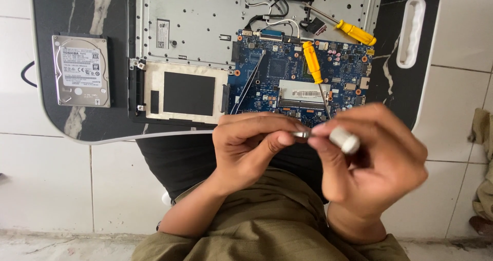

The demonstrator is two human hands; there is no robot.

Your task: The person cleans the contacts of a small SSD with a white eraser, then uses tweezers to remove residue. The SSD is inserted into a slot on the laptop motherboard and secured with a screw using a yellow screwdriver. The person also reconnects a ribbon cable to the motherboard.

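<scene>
Left hand (251,143) pinching small flat silver metal disc (300,134) between thumb and forefinger. Right hand (367,155) closed around white cylindrical plastic piece (344,140), above blue laptop circuit board (287,68) bearing yellow-handled screwdriver (312,61).

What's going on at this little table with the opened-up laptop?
A person sits at a small dark table with a disassembled laptop on it, its blue circuit board exposed. Both hands are raised in front of it: the left hand pinches a small flat metal piece, and the right hand holds a small white cylinder against it. Two yellow-handled screwdrivers lie on the laptop, and a removed hard drive sits off to the side.
</scene>
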